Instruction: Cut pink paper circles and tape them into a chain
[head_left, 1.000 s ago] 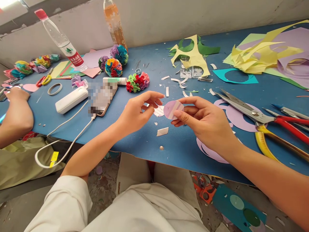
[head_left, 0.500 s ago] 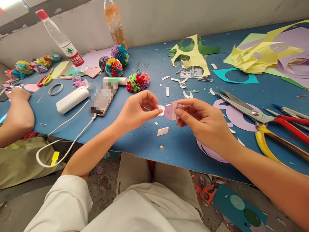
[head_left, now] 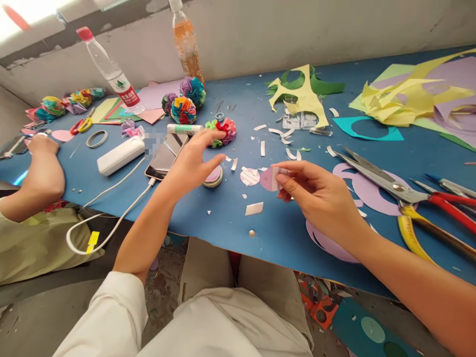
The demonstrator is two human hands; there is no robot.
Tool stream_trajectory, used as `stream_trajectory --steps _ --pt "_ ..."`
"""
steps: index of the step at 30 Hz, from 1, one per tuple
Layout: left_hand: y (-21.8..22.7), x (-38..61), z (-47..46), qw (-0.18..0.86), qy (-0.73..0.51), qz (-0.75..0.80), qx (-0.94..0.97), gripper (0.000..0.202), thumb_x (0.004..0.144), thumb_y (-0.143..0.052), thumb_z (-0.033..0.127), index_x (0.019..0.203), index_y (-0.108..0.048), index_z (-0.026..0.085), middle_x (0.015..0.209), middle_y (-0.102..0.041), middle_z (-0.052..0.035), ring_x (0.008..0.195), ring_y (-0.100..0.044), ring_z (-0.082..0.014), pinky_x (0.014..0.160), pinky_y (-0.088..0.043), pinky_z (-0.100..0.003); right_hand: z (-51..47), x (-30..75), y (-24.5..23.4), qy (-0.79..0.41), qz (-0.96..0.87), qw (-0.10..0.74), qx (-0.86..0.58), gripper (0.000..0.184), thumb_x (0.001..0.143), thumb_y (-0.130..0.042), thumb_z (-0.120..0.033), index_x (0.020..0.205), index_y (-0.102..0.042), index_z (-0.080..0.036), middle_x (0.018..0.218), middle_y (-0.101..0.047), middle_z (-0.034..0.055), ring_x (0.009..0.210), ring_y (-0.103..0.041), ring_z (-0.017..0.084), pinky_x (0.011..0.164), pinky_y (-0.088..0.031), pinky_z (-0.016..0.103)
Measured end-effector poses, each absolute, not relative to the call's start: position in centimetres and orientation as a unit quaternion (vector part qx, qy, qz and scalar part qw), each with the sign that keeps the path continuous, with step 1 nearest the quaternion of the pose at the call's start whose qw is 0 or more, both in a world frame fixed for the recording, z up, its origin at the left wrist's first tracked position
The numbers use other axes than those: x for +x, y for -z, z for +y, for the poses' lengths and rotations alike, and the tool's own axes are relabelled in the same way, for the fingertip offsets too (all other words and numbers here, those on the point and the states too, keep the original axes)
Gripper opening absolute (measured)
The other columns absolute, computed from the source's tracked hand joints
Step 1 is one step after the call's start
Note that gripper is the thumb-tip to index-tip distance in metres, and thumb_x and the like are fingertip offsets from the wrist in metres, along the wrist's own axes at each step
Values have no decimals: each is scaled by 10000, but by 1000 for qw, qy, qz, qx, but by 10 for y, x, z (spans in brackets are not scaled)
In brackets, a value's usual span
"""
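My right hand [head_left: 316, 191] pinches a small purple paper disc [head_left: 268, 179] with a pale strip across it, held just above the table. Directly left of it lies a second purple disc [head_left: 249, 176] with white strips. My left hand [head_left: 191, 166] is raised with thumb and fingers apart, holding nothing. Its fingertips overlap my view of a red and green ruffled paper ball [head_left: 227, 130]; whether they touch it I cannot tell. Under the left thumb sits a stack of paper discs [head_left: 213, 176], partly hidden by the hand.
Scissors [head_left: 394, 186] and pens [head_left: 455, 186] lie at right, paper offcuts [head_left: 401, 99] behind. A phone [head_left: 163, 158] cabled to a white power bank [head_left: 121, 155], a tape roll [head_left: 96, 139] and bottles [head_left: 122, 84] stand left. A co-worker's arm [head_left: 44, 173] rests at far left.
My left hand has moved left and up, away from the discs, and its fingers have opened. The striped disc and the disc stack now show. My right hand keeps its disc. The view has shifted slightly.
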State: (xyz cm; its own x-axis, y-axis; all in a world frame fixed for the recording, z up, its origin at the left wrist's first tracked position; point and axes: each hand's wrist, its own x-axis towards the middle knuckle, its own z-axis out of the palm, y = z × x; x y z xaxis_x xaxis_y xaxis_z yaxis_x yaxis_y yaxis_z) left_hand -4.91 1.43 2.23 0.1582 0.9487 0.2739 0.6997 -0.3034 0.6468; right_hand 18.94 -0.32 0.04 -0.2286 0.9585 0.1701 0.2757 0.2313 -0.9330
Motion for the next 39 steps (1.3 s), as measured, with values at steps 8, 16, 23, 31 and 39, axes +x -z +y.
stream_trajectory --steps 8,16,23,31,39 --pt "-10 -77 -3 206 -299 603 710 603 831 -660 406 1359 -505 160 1359 -579 -123 1247 -558 -266 1055 -455 -380 -5 192 -5 -420 -665 378 -489 261 791 -657 -500 909 -701 -271 662 -661 15 550 -595 162 566 -537 298" --pt "4 -82 15 137 -220 608 750 539 908 -523 248 1422 -453 103 1513 -407 -181 1416 -386 -273 1197 -282 -401 -3 193 -8 -407 -678 395 -467 173 780 -677 -448 851 -724 -297 600 -657 18 498 -588 164 502 -526 271" --pt "21 -83 14 105 -154 638 747 628 944 -468 318 1512 -271 139 1607 -180 -151 1495 -161 -318 1201 -228 -523 -4 193 -10 -412 -680 389 -466 176 778 -681 -460 849 -727 -306 621 -666 15 512 -593 169 538 -553 286" --pt "17 -92 14 96 -204 599 769 566 930 -511 329 1422 -436 59 1536 -357 -189 1450 -326 -271 1213 -255 -426 0 194 -8 -440 -655 379 -483 322 731 -695 -549 885 -701 -265 662 -659 29 536 -598 167 547 -548 302" --pt "-17 -74 32 243 -272 521 772 460 781 -723 302 1199 -635 130 1317 -624 -116 1261 -547 -252 1071 -436 -358 4 186 -5 -443 -645 351 -514 462 693 -635 -611 965 -637 -238 665 -632 7 565 -614 185 602 -546 338"
